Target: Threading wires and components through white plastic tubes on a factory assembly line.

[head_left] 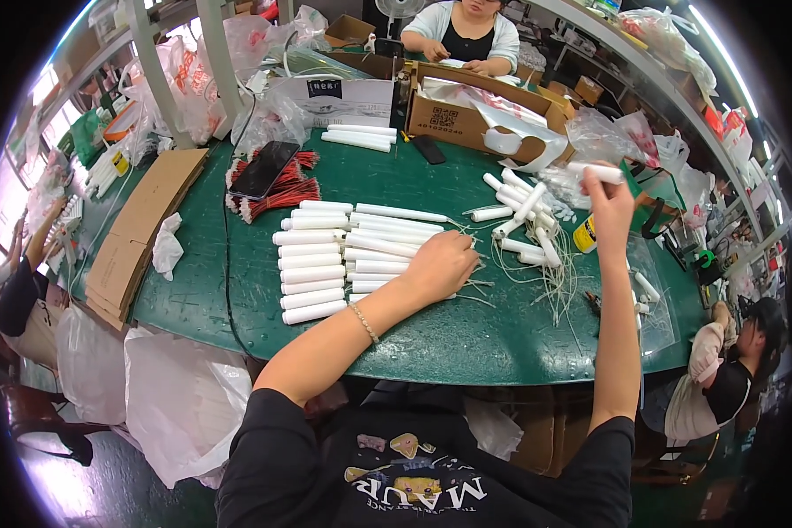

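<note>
Two columns of white cylindrical tubes [312, 274] lie side by side on the green table, thin pale wires trailing from the right-hand column. Over the wired ends of that column, my left hand [446, 262] is bent with its fingers curled; what they close on is hidden beneath it. My right hand [611, 207] is raised at the right, pinching a single white tube [597, 172] that looks slightly blurred. Below and left of it is a loose pile of white tubes [524, 201] with tangled pale wires [554, 280].
A yellow-labelled container [584, 234] stands beside the pile. A phone [265, 170] rests on red wire bundles [282, 195]. Flattened cardboard [141, 233] lies left, with a dark cable [230, 264] nearby. An open carton [453, 121] stands at the back; a person [471, 40] sits beyond.
</note>
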`<action>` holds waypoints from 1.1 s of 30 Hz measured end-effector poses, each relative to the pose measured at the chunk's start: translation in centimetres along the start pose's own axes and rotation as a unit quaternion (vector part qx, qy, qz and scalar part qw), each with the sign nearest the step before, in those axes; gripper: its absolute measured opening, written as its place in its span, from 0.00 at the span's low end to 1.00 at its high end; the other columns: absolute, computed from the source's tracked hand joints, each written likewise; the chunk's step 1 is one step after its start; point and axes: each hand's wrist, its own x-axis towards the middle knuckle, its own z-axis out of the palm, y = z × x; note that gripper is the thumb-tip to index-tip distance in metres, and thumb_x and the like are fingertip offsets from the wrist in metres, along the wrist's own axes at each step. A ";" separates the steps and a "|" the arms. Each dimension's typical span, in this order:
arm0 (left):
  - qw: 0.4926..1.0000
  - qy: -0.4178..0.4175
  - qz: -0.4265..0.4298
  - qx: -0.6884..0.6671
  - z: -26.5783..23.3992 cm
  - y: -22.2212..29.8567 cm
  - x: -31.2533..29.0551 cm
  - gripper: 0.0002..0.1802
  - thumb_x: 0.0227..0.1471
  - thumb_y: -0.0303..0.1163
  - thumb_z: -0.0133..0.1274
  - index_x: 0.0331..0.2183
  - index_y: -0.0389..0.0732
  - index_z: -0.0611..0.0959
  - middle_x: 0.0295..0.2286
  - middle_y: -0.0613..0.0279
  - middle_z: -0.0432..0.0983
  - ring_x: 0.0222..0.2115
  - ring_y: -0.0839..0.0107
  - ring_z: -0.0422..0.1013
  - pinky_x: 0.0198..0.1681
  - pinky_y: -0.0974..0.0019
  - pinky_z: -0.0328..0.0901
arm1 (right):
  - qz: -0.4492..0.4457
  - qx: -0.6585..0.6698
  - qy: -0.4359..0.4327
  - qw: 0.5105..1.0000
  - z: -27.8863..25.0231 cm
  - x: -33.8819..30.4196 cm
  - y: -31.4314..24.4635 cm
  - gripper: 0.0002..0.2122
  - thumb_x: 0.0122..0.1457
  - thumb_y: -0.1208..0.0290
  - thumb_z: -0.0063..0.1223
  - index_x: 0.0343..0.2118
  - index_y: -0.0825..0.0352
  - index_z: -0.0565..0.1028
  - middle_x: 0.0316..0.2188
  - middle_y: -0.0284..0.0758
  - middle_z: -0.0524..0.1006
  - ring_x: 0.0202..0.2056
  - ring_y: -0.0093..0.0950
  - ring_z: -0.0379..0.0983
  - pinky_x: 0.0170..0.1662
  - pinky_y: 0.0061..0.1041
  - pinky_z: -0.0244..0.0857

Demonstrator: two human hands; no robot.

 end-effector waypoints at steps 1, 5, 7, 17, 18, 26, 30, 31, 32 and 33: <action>1.000 -0.001 0.000 -0.002 0.0 0.1 -0.1 0.06 0.44 0.29 0.53 0.24 0.37 0.80 0.23 0.58 0.69 0.29 0.60 0.67 0.34 0.60 0.64 | -0.006 0.028 0.047 0.998 -0.3 0.0 -0.4 0.11 0.59 0.70 0.52 0.42 0.71 0.72 0.28 0.31 0.75 0.28 0.15 0.70 0.27 0.13 0.60; 1.000 0.003 0.000 -0.001 0.0 -0.2 -0.2 0.06 0.45 0.29 0.53 0.24 0.37 0.79 0.24 0.57 0.69 0.29 0.60 0.67 0.34 0.60 0.64 | -0.014 0.064 0.109 0.992 -0.1 0.6 -3.9 0.12 0.59 0.69 0.51 0.43 0.69 0.72 0.30 0.34 0.77 0.28 0.15 0.71 0.25 0.13 0.59; 1.000 0.007 0.004 -0.003 0.0 -0.2 -0.3 0.05 0.45 0.29 0.53 0.24 0.37 0.79 0.24 0.57 0.70 0.29 0.60 0.67 0.34 0.60 0.64 | -0.018 0.066 0.101 0.993 0.2 0.3 -4.3 0.12 0.59 0.69 0.51 0.44 0.69 0.72 0.31 0.35 0.78 0.28 0.15 0.71 0.25 0.13 0.59; 0.860 -0.018 -0.218 -0.461 -3.5 1.5 2.0 0.25 0.57 0.48 0.40 0.36 0.34 0.80 0.27 0.61 0.73 0.29 0.68 0.69 0.33 0.67 0.64 | 0.030 0.231 -0.008 0.972 1.2 -4.7 -7.8 0.15 0.60 0.73 0.46 0.49 0.69 0.65 0.39 0.39 0.74 0.37 0.22 0.72 0.25 0.15 0.63; 0.645 -0.067 -0.298 -0.700 -4.4 1.7 2.4 0.34 0.60 0.55 0.33 0.40 0.33 0.78 0.27 0.63 0.73 0.28 0.72 0.69 0.32 0.69 0.64 | 0.033 0.234 -0.028 0.971 1.5 -5.9 -7.9 0.15 0.59 0.73 0.47 0.49 0.69 0.65 0.38 0.40 0.74 0.37 0.24 0.73 0.25 0.16 0.64; 0.575 -0.036 -0.276 -0.769 -6.5 1.8 2.4 0.19 0.58 0.43 0.46 0.41 0.35 0.75 0.25 0.67 0.71 0.22 0.81 0.67 0.24 0.79 0.64 | 0.105 0.270 -0.144 0.946 2.1 -12.6 -7.1 0.17 0.54 0.74 0.51 0.47 0.69 0.65 0.36 0.45 0.74 0.36 0.32 0.74 0.24 0.22 0.67; 0.609 -0.005 -0.318 -0.727 -6.6 2.1 2.4 0.15 0.57 0.40 0.49 0.38 0.37 0.76 0.26 0.67 0.73 0.23 0.81 0.69 0.26 0.79 0.65 | 0.185 0.328 -0.159 0.913 1.3 -13.4 -6.0 0.21 0.53 0.71 0.55 0.49 0.69 0.63 0.39 0.47 0.73 0.37 0.33 0.74 0.26 0.23 0.69; 0.631 0.011 -0.317 -0.708 -6.6 2.1 2.4 0.15 0.57 0.39 0.49 0.38 0.37 0.76 0.26 0.66 0.73 0.24 0.80 0.70 0.26 0.79 0.65 | 0.204 0.355 -0.188 0.893 1.2 -13.5 -5.8 0.25 0.51 0.67 0.57 0.50 0.69 0.62 0.41 0.48 0.72 0.38 0.34 0.73 0.26 0.24 0.70; 0.652 0.027 -0.313 -0.690 -6.6 2.2 2.4 0.14 0.57 0.38 0.48 0.38 0.37 0.76 0.27 0.66 0.74 0.25 0.79 0.71 0.27 0.80 0.66 | 0.222 0.379 -0.214 0.872 1.0 -13.6 -5.7 0.29 0.49 0.64 0.59 0.51 0.69 0.61 0.43 0.49 0.70 0.39 0.35 0.73 0.27 0.25 0.71; 0.652 0.026 -0.312 -0.691 -6.6 2.3 2.5 0.14 0.57 0.38 0.48 0.38 0.37 0.76 0.27 0.66 0.74 0.25 0.79 0.71 0.27 0.80 0.66 | 0.249 0.387 -0.238 0.855 0.7 -13.8 -5.7 0.34 0.45 0.59 0.62 0.53 0.68 0.59 0.46 0.51 0.68 0.40 0.36 0.72 0.29 0.26 0.72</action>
